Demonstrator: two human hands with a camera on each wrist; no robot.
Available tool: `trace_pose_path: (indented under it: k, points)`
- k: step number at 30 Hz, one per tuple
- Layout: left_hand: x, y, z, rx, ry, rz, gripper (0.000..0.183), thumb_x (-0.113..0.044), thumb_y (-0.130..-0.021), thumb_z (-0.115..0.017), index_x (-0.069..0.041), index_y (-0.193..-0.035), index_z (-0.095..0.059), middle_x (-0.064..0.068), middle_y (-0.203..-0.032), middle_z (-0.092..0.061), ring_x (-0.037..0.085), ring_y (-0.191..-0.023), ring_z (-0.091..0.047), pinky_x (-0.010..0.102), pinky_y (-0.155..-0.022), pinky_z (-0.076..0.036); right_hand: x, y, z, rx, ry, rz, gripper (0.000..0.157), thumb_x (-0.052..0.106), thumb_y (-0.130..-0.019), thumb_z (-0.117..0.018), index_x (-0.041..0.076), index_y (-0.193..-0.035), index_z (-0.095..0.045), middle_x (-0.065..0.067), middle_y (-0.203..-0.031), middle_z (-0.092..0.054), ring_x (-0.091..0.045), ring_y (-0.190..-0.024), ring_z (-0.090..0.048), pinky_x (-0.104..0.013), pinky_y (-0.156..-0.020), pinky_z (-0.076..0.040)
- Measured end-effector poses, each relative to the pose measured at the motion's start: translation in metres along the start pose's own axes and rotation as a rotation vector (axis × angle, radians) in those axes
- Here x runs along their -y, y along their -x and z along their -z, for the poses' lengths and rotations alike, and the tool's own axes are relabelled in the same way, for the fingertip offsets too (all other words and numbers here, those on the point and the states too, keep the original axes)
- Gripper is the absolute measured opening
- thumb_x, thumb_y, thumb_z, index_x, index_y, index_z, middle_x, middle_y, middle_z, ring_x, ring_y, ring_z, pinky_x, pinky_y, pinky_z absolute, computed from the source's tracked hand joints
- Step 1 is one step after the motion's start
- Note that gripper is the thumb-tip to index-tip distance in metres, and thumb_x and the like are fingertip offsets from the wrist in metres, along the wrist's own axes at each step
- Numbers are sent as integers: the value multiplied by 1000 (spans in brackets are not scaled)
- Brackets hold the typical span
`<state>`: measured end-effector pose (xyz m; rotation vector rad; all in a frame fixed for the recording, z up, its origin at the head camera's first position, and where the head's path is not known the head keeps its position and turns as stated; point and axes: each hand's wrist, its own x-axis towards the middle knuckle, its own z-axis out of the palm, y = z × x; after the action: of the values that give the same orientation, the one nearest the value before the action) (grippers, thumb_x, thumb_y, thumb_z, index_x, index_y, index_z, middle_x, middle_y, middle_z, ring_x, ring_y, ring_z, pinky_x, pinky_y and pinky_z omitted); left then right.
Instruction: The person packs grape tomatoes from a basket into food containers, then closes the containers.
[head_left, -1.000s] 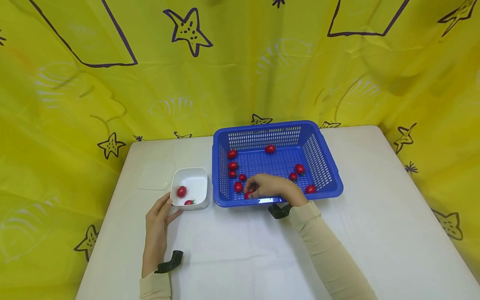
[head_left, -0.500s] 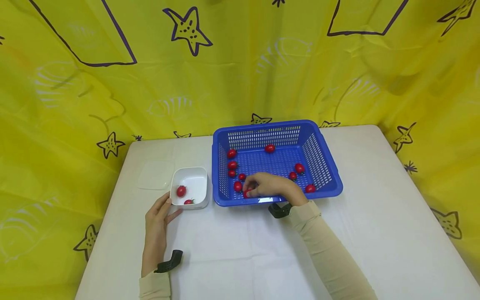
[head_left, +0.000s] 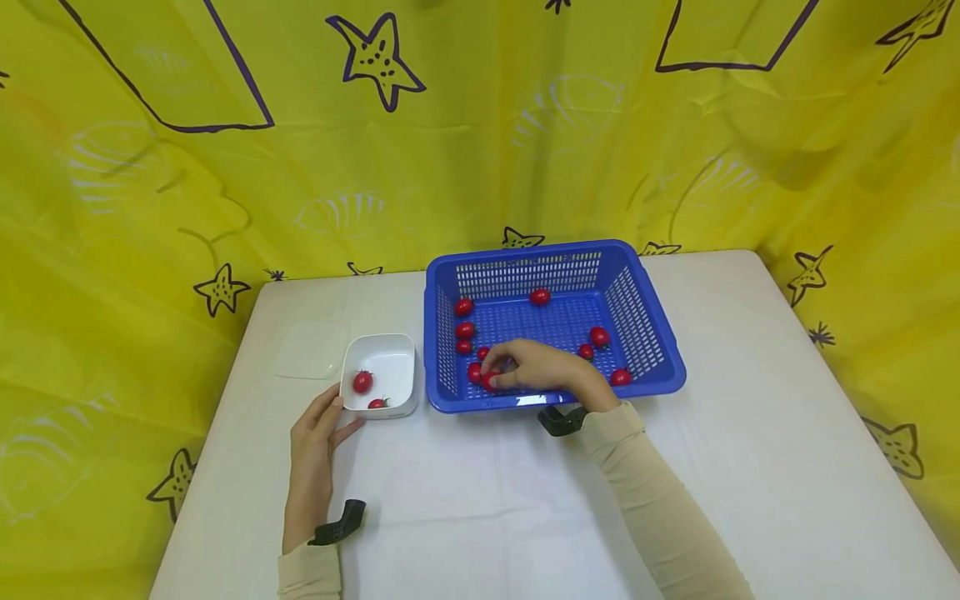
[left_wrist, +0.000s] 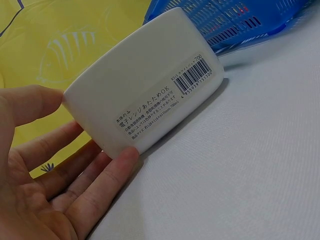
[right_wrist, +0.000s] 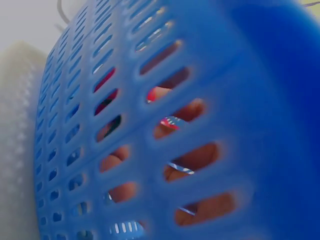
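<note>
In the head view, my right hand (head_left: 536,367) reaches over the near side of the blue basket (head_left: 555,401) and pinches a cherry tomato (head_left: 490,382) with fingertips and thumb. Several other cherry tomatoes lie in the basket, one (head_left: 475,372) right beside those fingers. My left hand (head_left: 313,446) holds the near left corner of a white square container (head_left: 395,367), fingers and thumb on either side of it. Two tomatoes sit inside, one (head_left: 363,382) at the left. The left wrist view shows the container's labelled side (left_wrist: 150,85). Basket slots (right_wrist: 115,100) mostly hide my right hand in its wrist view.
A translucent lid (head_left: 311,350) lies flat behind and left of the container. The basket stands close to the container's right side. White cloth (head_left: 450,500) covers the table, and a yellow patterned curtain (head_left: 465,167) hangs behind and at both sides.
My right hand has shifted slightly left and away from the basket's near wall, the pinched tomato moving with it. My left hand and the container have stayed put.
</note>
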<state>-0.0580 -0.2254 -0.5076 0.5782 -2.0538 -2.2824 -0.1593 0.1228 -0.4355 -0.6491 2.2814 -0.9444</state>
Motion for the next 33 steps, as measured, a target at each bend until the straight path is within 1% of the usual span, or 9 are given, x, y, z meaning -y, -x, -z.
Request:
trace_pose_path:
  k: [3,7,9,14,17,20,25,28,33]
  points:
    - [0,0,0,-3,-1,4,49,-35,-97,-60,-13,-140,-54,1,-144,-50,14,-122,-57,28,-88,-58,1,1,1,-12,-18,20,19,25,-93,-66,22,-111,-69,2,-108,-68,-18,-99,-60,-38,-95,-53]
    - [0,0,-1,-9,7,-3,49,-34,-97,-60,-11,-140,-54,1,-143,-50,14,-122,-58,29,-88,-58,3,3,4,-38,-35,43,22,24,-93,-65,22,-115,-68,3,-115,-67,-20,-109,-58,-41,-102,-51]
    - [0,1,-2,-10,11,-10,49,-34,-97,-60,-11,-140,-54,1,-142,-50,15,-122,-58,29,-88,-59,4,4,6,-50,-37,65,25,23,-93,-65,20,-118,-67,3,-119,-67,-20,-112,-57,-42,-103,-51]
    - [0,1,-2,-9,5,-17,49,-35,-97,-60,-11,-140,-54,1,-142,-51,15,-122,-58,28,-88,-58,8,6,8,-73,-67,122,27,20,-94,-63,18,-121,-66,2,-119,-66,-20,-106,-57,-36,-94,-53]
    - [-1,1,-2,-8,3,-19,49,-35,-97,-60,-11,-140,-54,1,-143,-50,15,-122,-57,29,-88,-58,10,7,9,-99,-121,134,26,21,-94,-63,21,-120,-66,3,-117,-66,-20,-102,-59,-32,-88,-54]
    - [-1,2,-2,-9,2,-17,49,-35,-97,-60,-12,-140,-54,1,-143,-50,15,-123,-57,28,-89,-58,12,7,9,-122,-184,136,25,23,-93,-64,26,-118,-66,4,-117,-66,-20,-101,-61,-32,-87,-56]
    - [0,2,-1,-8,-9,-11,50,-37,-97,-60,-13,-141,-54,1,-144,-49,15,-123,-57,27,-89,-58,16,10,9,-152,-266,130,23,25,-93,-66,31,-116,-66,8,-121,-67,-16,-114,-63,-36,-96,-56]
    - [0,1,0,-7,-11,-10,50,-37,-97,-60,-13,-141,-54,1,-144,-49,15,-123,-57,27,-89,-58,18,11,10,-159,-296,139,25,22,-93,-68,30,-116,-65,8,-123,-66,-16,-120,-61,-38,-102,-54]
    - [1,1,0,-8,-11,-9,50,-37,-97,-60,-13,-140,-54,1,-144,-50,15,-123,-57,27,-89,-58,22,12,9,-150,-330,154,27,21,-91,-69,29,-117,-65,7,-127,-64,-15,-122,-59,-39,-104,-52]
